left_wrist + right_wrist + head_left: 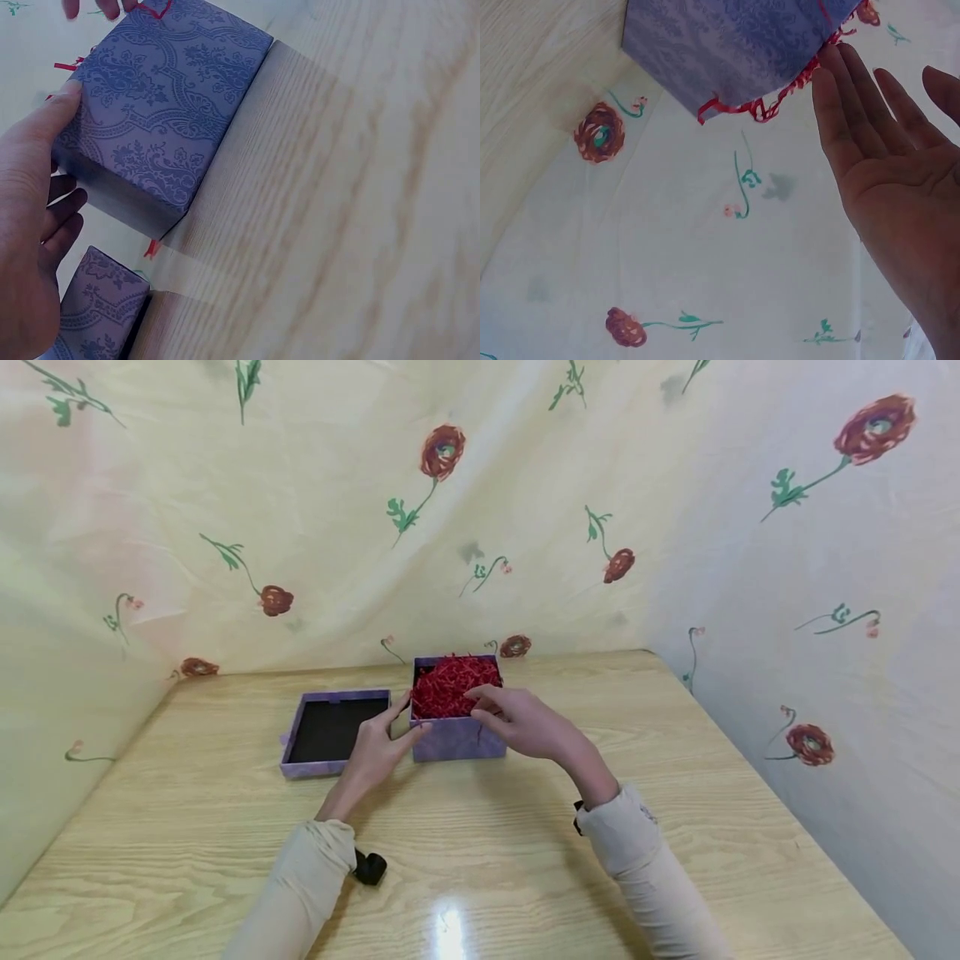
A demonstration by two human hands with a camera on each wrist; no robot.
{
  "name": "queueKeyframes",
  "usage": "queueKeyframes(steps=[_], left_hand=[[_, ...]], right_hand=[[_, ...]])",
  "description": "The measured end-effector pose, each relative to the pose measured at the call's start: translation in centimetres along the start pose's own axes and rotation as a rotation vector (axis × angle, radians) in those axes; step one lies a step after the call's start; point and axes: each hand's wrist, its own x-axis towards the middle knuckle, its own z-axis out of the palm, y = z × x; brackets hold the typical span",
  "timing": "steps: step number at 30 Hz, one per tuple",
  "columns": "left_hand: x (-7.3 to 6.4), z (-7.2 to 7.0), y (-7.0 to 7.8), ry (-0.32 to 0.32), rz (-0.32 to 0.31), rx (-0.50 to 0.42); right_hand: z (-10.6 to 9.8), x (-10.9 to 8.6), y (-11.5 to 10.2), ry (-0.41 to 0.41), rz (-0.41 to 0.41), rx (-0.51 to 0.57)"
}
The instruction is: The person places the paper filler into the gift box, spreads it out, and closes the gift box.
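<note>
A purple patterned box (452,742) stands at the back of the table, heaped with red shredded paper (452,685). My left hand (372,750) holds the box at its left front corner. In the left wrist view its thumb lies on the front face near the rim, with the other fingers along the left side. Over the right front of the box is my right hand (531,724), its fingertips at the shredded paper. Those fingers (847,105) look mostly straight in the right wrist view. Red strands hang over the box's rim.
Left of the box lies its matching lid (322,769), black inside face up, close behind my left hand. The wooden table (480,860) ends at a flower-printed cloth (337,527) behind and at both sides. Black wrist devices (370,867) sit at my sleeves.
</note>
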Motion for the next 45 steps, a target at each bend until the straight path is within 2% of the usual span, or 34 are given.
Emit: queueKeyframes(steps=[7, 12, 16, 23, 26, 28, 31, 37, 42, 45], left_hand=[[0.0, -0.1, -0.1, 0.002, 0.003, 0.003], [0.0, -0.1, -0.3, 0.009, 0.010, 0.006], [0.0, -0.1, -0.3, 0.012, 0.012, 0.003], [0.1, -0.2, -0.2, -0.003, 0.009, 0.003], [0.1, -0.2, -0.2, -0.004, 0.009, 0.005], [0.1, -0.3, -0.2, -0.008, 0.005, 0.001], [0.2, -0.3, -0.2, -0.010, 0.005, 0.000], [0.3, -0.2, -0.3, -0.006, 0.012, 0.012], [0.3, -0.2, -0.1, 0.004, 0.024, 0.023], [0.3, -0.2, -0.1, 0.022, 0.035, 0.029]], right_hand=[[0.6, 1.2, -0.2, -0.041, 0.008, -0.064], [0.8, 2.6, 0.3, -0.086, 0.039, -0.069], [1.1, 4.1, 0.7, -0.136, 0.096, -0.056], [1.6, 6.1, 0.6, -0.258, 0.267, -0.074], [1.7, 6.5, 0.4, -0.295, 0.293, -0.096], [1.7, 6.6, 0.3, -0.301, 0.281, -0.113], [1.5, 6.3, 0.1, -0.264, 0.239, -0.117], [0.9, 5.3, -0.6, -0.089, 0.177, -0.125], [1.6, 5.6, -1.4, 0.046, 0.158, -0.270], [2.8, 6.0, -1.8, 0.078, 0.153, -0.359]])
